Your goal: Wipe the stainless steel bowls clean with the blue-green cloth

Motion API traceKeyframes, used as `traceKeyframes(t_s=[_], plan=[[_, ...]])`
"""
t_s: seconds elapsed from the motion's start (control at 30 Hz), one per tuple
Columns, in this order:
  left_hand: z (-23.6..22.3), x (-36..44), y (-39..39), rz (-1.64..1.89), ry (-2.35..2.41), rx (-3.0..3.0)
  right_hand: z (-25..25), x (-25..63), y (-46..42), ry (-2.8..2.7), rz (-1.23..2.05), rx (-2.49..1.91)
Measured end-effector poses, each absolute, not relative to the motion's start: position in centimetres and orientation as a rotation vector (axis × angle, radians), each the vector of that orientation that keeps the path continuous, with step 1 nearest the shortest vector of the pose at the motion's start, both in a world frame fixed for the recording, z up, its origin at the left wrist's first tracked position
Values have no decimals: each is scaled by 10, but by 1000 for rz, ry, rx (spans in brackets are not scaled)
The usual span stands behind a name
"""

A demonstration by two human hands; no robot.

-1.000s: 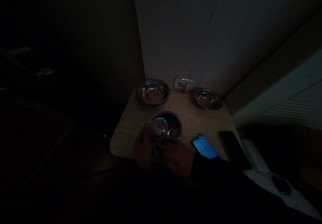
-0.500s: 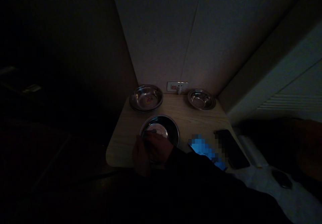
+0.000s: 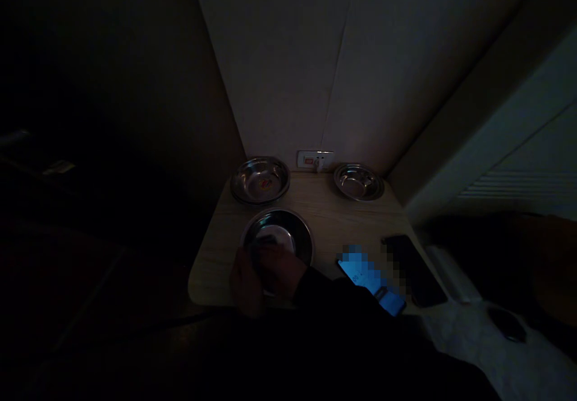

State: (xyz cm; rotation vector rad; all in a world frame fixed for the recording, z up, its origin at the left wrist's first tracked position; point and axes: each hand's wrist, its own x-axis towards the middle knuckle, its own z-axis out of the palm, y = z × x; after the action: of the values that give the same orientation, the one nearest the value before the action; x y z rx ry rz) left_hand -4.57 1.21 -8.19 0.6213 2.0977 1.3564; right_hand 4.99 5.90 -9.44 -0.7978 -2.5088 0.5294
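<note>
A shiny round metal bowl (image 3: 303,228) sits near the front of the small wooden table, its near side covered by my hands. At its near left rim is my left hand (image 3: 247,285), fingers closed around the edge as far as the dim light shows. My right hand (image 3: 280,269) reaches over the near rim into the bowl, fingers bent together. A dark, cloth-like bit (image 3: 265,240) shows at the right fingertips; the darkness hides what exactly it is.
Stacked metal bowls (image 3: 260,181) stand at the table's back left, smaller ones (image 3: 359,183) at the back right. A lit phone (image 3: 369,281) and a dark phone (image 3: 417,272) lie to the right. A socket (image 3: 315,160) with a plug is on the wall behind.
The bowl and both hands have shifted slightly left in view. My right sleeve has drawn back, uncovering more of the lit phone.
</note>
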Motion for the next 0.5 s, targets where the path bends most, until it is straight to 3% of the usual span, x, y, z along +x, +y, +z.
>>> traceKeyframes(t_s=[0.13,0.5], plan=[[-80,-47,13,1290,2106,569,-94,57,53,-2689,564,-599],[-72,-33,13,1389,2049,551,-75,74,82,-2596,507,-1210]])
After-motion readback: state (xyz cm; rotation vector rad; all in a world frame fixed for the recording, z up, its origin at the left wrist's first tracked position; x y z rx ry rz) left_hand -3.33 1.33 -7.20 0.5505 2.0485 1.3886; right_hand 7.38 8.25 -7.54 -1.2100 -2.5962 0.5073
